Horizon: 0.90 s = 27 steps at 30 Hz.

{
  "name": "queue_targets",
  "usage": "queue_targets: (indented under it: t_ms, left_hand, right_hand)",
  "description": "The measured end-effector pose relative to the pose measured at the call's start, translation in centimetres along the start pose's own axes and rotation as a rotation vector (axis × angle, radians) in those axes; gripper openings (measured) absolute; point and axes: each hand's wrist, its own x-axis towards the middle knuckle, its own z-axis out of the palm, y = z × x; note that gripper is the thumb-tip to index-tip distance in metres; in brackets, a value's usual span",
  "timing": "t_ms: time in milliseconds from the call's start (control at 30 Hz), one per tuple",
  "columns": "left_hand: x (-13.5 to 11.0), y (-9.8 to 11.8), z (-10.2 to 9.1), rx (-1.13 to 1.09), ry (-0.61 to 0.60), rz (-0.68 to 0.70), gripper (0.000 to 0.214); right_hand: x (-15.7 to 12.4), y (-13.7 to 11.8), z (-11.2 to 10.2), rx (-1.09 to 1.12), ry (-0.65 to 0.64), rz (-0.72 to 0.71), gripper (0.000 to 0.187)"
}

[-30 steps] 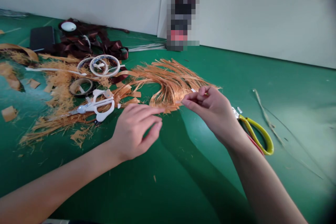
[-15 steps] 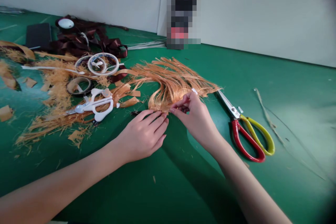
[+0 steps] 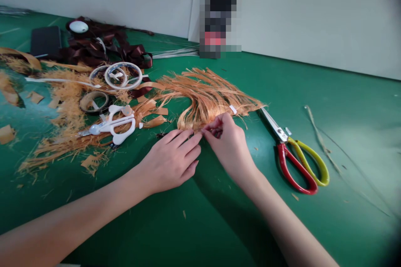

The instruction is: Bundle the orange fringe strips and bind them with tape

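A bundle of shiny orange-brown ribbon strands (image 3: 203, 100), frayed into a fringe, lies fanned out on the green table. My left hand (image 3: 172, 159) rests at its near end, fingers bent together and closed on the gathered edge. From the right, my right hand (image 3: 231, 146) pinches that same edge between thumb and forefinger, its tips touching the left fingertips. What exactly lies within the pinch is hidden. A small white tab (image 3: 232, 109) lies on the strands just beyond the right hand. Large scissors (image 3: 283, 137) with red and yellow handles lie to the right, blades towards the fringe.
White-handled scissors (image 3: 117, 126), tape rolls (image 3: 123, 86) and orange-brown scraps (image 3: 70, 96) crowd the left. Behind them are dark brown ribbon (image 3: 109, 50), a black flat object (image 3: 46, 41) and thin wires (image 3: 175, 53). A wrapped stem (image 3: 319, 135) lies far right.
My right hand has shifted slightly down and left, closer against the left fingertips, leaving the white tab in full view. The left hand stays nearly still.
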Motion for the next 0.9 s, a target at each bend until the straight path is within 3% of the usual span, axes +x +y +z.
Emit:
queue_targets:
  t_ms: [433, 567, 733, 900]
  left_hand:
    - [0.2, 0.0, -0.1, -0.081, -0.022, -0.048, 0.031]
    - [0.2, 0.0, -0.2, -0.097, -0.026, -0.058, 0.031]
    - [0.2, -0.2, -0.2, -0.118, -0.031, -0.057, 0.03]
    - [0.1, -0.3, -0.2, -0.14, -0.027, -0.055, 0.029]
  right_hand:
    - [-1.7, -1.0, 1.2, -0.345, 0.23, 0.013, 0.02]
    - [-1.4, -0.7, 0.6, -0.422, 0.333, 0.063, 0.031]
    - [-0.6, 0.2, -0.2, -0.344, 0.29, 0.162, 0.04]
    - [-0.5, 1.2, -1.0, -0.342, 0.301, 0.077, 0.024]
